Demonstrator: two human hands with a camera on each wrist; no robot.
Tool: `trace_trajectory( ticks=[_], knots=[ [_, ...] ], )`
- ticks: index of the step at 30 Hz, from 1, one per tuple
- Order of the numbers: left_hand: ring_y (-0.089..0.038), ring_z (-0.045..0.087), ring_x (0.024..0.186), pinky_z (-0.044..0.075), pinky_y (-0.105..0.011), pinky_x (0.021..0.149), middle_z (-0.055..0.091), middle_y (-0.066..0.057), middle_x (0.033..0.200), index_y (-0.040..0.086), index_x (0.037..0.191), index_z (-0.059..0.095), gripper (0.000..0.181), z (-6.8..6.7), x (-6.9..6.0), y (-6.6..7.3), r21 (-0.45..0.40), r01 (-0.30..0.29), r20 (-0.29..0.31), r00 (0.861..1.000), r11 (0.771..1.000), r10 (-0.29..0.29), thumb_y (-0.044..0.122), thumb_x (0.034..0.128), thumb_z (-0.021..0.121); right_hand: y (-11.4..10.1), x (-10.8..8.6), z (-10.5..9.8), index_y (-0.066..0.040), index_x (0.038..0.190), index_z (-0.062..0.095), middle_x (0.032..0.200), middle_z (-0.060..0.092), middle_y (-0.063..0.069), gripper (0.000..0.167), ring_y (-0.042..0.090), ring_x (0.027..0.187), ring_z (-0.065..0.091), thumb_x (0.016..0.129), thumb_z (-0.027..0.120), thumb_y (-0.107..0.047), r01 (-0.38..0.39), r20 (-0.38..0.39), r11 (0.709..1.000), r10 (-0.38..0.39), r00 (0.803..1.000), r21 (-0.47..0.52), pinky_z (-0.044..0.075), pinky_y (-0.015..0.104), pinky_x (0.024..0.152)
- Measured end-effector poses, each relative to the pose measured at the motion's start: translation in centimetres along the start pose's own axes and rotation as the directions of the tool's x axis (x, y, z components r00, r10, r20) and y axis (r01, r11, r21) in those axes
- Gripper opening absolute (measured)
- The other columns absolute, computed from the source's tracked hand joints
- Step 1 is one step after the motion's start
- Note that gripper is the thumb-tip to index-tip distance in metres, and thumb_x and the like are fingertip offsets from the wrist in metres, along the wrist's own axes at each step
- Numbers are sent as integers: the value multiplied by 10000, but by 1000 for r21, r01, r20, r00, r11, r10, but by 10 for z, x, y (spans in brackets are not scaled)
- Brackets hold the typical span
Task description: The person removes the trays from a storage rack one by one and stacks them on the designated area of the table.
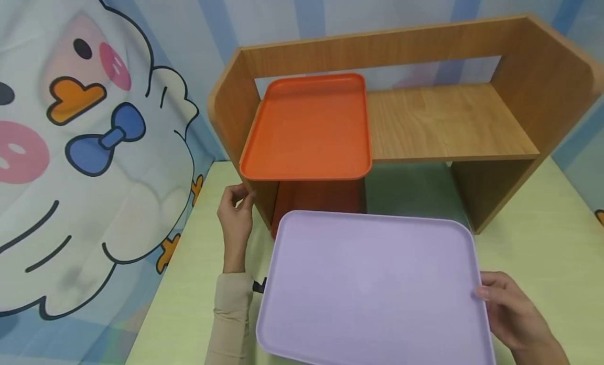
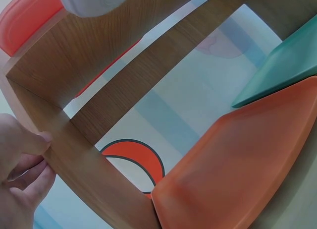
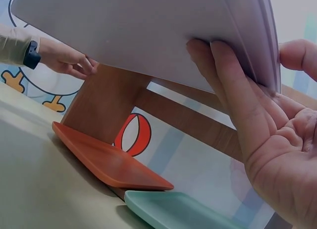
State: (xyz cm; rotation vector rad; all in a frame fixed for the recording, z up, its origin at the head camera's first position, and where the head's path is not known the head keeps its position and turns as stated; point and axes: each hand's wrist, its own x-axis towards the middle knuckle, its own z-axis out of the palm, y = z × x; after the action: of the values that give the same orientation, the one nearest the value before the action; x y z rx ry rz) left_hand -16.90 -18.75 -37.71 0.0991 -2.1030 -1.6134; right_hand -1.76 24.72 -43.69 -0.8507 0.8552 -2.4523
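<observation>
A lilac tray point(image 1: 373, 286) is held up in front of a wooden shelf unit point(image 1: 453, 118). My right hand point(image 1: 519, 312) grips its right edge, thumb on top; the right wrist view shows the fingers point(image 3: 225, 65) spread under the tray point(image 3: 129, 30). At the unit's left side panel point(image 2: 74, 149), my left hand point(image 2: 22, 174) pinches the front edge with thumb and fingertips. On the upper board's left half lies an orange tray point(image 1: 306, 129). Below it, another orange tray point(image 2: 237, 164) sits beside a green tray point(image 2: 287, 65); the lilac tray partly hides both in the head view.
The unit stands on a pale green table point(image 1: 184, 302). Behind it hangs a blue-striped backdrop point(image 1: 377, 13), with a large cartoon bird point(image 1: 118, 197) at the left. Bare wood point(image 1: 448, 118) shows on the upper board's right half.
</observation>
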Motion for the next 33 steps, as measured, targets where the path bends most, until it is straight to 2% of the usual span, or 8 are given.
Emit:
trace_trajectory(
  ticks=[15,23,33],
  knots=[
    [-147,571,925,520,-385,890,601,-207,1008,-89,1077,571,224,-2,-1,-2,18,5,-4,1000,1000,-5,-11,879,641,12,-3,-8,89,1205,591,1153,669,179,609,229,1049,653,884,81,178,-15,-2,1000,15,1000,-16,518,333,893],
    [-140,577,938,524,-349,886,609,-162,1016,-30,1081,589,230,-1,10,-34,2,-7,-19,1000,1000,7,49,879,668,15,-3,-9,97,1200,591,1164,665,170,604,215,1063,645,884,82,179,-37,-6,999,37,999,-29,514,323,902],
    [-145,597,940,534,-306,854,616,-92,987,13,1060,596,202,-2,9,-37,11,-24,-28,999,1000,25,59,878,672,15,-4,-4,123,1168,596,1141,672,192,600,236,1048,654,886,67,167,-77,-66,996,79,995,38,527,323,882]
  ],
)
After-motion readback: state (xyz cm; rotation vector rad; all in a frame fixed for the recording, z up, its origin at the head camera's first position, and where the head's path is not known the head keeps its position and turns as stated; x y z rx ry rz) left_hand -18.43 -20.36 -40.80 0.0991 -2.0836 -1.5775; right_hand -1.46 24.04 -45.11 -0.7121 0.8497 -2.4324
